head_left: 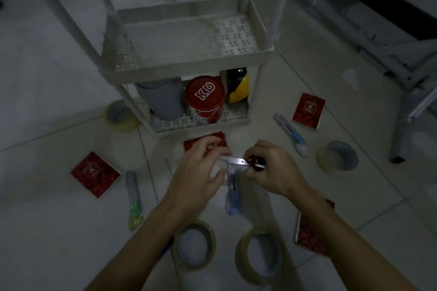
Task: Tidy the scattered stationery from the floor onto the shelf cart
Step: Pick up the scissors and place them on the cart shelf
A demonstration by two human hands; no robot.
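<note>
My left hand (201, 165) pinches the top of a clear plastic packet holding a blue cutter (233, 194), which hangs down between my hands. My right hand (272, 168) grips small scissors (238, 161), their blades lying across the top of the packet. Both hands hover just in front of the white shelf cart (189, 71), whose upper tray is bare. Around me on the tiled floor lie several red notebooks (94, 173), several clear tape rolls (338, 157), a green cutter (133, 198) and another packaged blue cutter (290, 134).
The cart's lower tier holds a grey container (163, 99), a red tin (204, 99) and a yellow-black tape roll (237, 85). A grey metal frame leg (402, 130) stands at the right. Two tape rolls (195, 243) lie under my forearms.
</note>
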